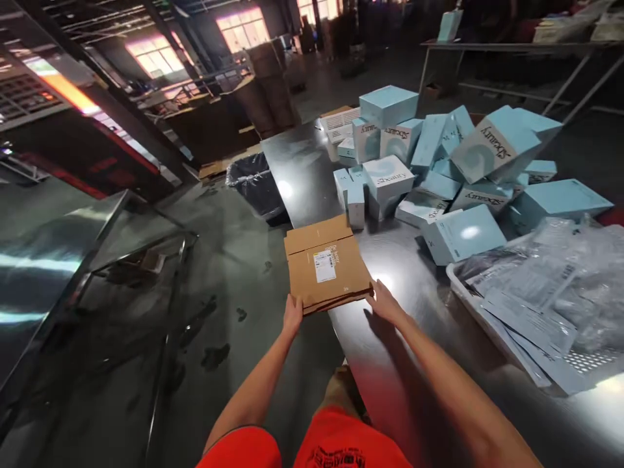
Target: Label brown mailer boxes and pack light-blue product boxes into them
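Observation:
Between my two hands is a flattened brown cardboard box (pixel 324 263) with a white shipping label and dark print on its upper face. My left hand (pixel 293 314) grips its near left corner, and my right hand (pixel 384 302) grips the near right corner. The cardboard juts over the left edge of the metal table (pixel 312 175). Just beyond its far right corner stand small light-blue cartons (pixel 355 205) and a white-faced "beauty" box (pixel 387 179). The undersides of my fingers are hidden.
A heap of light-blue boxes (pixel 465 231) covers the table's far right. Nearer, a white plastic basket (pixel 492 341) holds clear bags and printed sheets. A black-lined bin (pixel 258 185) stands on the floor left of the table. Another metal table (pixel 53 279) is at far left.

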{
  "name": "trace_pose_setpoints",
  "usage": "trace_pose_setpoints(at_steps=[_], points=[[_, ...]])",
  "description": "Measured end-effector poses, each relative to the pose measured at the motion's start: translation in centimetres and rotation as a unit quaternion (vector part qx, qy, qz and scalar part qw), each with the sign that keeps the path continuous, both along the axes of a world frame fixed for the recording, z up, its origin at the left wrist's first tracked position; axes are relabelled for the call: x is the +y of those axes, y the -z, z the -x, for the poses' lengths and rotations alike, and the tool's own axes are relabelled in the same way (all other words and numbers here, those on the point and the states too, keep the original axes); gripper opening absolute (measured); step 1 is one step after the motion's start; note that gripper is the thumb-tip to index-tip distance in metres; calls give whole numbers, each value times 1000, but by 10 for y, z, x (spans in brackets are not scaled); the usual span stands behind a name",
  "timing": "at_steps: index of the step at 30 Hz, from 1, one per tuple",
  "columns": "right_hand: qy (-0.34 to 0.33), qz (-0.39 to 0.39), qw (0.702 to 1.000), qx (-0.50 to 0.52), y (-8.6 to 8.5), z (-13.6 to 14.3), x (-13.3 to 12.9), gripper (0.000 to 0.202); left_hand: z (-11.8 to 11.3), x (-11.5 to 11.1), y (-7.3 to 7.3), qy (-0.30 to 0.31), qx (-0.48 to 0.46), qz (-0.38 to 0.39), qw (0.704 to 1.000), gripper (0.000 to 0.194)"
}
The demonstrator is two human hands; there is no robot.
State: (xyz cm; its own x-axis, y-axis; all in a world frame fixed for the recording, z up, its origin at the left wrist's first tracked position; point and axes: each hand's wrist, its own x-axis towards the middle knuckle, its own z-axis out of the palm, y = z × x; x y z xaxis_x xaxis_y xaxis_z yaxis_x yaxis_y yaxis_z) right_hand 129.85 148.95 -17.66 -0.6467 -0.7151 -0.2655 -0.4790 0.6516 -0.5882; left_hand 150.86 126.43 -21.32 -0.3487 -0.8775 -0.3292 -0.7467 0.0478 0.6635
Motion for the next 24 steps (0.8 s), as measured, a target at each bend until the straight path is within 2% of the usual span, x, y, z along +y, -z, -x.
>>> trace_pose_setpoints(at_steps=[2,3,5,7,9,10,11,13,14,15,16,18,21,24], points=[[-5,-31,999,7,2,-6,-27,60,-6,1,-1,-15,22,0,1000,47],[-1,-45,999,14,2,-12,-32,59,-10,2,-4,-22,30,2,999,47],[-5,-67,998,12,0,-30,-23,60,-20,7,-19,-50,83,12,995,50],[-44,-73,995,-44,-6,-53,2,62,-34,19,-45,-105,209,-2,972,59],[-74,-52,991,-102,-20,-69,32,65,-51,37,-78,-158,359,-57,918,66],[-61,-27,992,-107,-31,-70,47,68,-59,48,-95,-169,407,-92,893,67],[-19,13,996,-87,-46,-66,61,72,-66,60,-112,-168,432,-122,878,64],[126,128,984,-2,-81,-44,87,80,-77,87,-139,-128,447,-176,868,56],[202,197,959,34,-100,-29,100,82,-80,101,-149,-87,446,-204,867,52],[250,254,933,48,-119,-16,113,80,-82,114,-156,-38,444,-232,864,48],[277,292,914,50,-135,-5,126,78,-83,128,-160,14,442,-261,858,45],[309,309,898,45,-159,3,154,78,-82,151,-162,100,438,-312,837,41],[373,284,881,65,-173,-23,198,87,-75,173,-162,144,421,-351,824,36],[414,311,851,87,-171,-76,240,92,-53,181,-167,150,413,-322,839,32]])
